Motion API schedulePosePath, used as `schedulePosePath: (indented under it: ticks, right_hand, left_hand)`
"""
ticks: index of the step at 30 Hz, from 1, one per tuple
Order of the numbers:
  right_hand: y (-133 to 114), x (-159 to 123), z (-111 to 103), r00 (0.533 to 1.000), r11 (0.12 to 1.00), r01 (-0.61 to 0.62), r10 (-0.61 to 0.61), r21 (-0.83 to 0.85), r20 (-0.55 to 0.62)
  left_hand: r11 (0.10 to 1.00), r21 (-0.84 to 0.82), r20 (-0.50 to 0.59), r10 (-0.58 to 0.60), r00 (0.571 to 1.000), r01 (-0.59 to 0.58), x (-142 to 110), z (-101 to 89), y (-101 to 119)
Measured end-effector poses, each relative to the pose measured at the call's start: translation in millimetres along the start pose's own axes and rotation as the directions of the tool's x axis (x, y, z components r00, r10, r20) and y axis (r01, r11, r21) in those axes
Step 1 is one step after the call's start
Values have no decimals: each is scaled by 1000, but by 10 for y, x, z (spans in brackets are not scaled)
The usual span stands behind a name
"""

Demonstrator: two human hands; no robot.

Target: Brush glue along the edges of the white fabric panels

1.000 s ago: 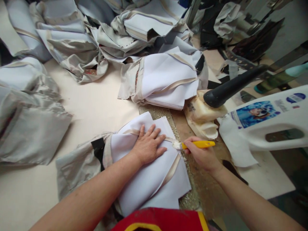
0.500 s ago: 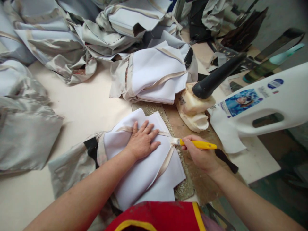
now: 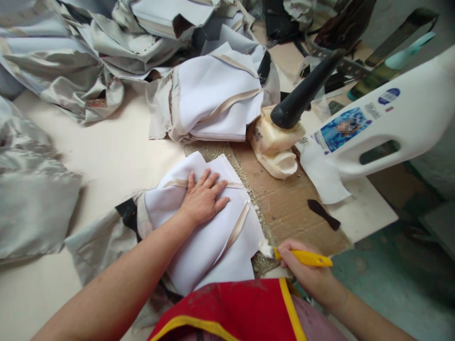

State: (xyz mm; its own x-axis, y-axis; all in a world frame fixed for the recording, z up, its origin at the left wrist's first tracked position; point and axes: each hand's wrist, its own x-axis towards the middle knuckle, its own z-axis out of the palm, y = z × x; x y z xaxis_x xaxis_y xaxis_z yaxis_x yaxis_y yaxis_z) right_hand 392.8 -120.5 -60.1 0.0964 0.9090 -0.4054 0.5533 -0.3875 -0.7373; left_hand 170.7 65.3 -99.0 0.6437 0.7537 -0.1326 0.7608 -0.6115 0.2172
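Lying flat, white fabric point(image 3: 213, 251), beige tape point(image 3: 238, 226)

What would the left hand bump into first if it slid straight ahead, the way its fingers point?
Probably the folded white fabric bundle. The left hand would slide off the white cloth it presses on and cross a crusty strip of board first. Depth is hard to judge here.
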Motion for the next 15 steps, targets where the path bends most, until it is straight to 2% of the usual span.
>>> schedulePosePath:
  ticks: [2,6,7,10,12,15]
  right_hand:
    - [-19,-26,-72,999,1000,-5,5,5,-33]
    - [-130,113,-170,963,998,52,-41,33,-267]
    - [-148,158,-158,956,997,67,-51,45,-290]
    - [-118,197,-52,978,995,87,-78,39,-192]
    - [-38,118,8,990,997,83,-82,3,-114]
    - [81,-51,-21,996,999,43,-44,-16,-83]
  left_hand:
    - [1000,6,-2,1,1000,-1,0,-3,6]
    - [1000,22,-7,1,1000,-1,-4,-6,13]
    - [1000,26,-7,1,1000,-1,-5,-6,13]
    - [1000,29,-8,4,1000,-4,-4,-5,11]
    - [1000,25,-10,6,1000,-6,-2,-3,9]
    - [1000,13,-6,-3,1000,3,1,-1,7]
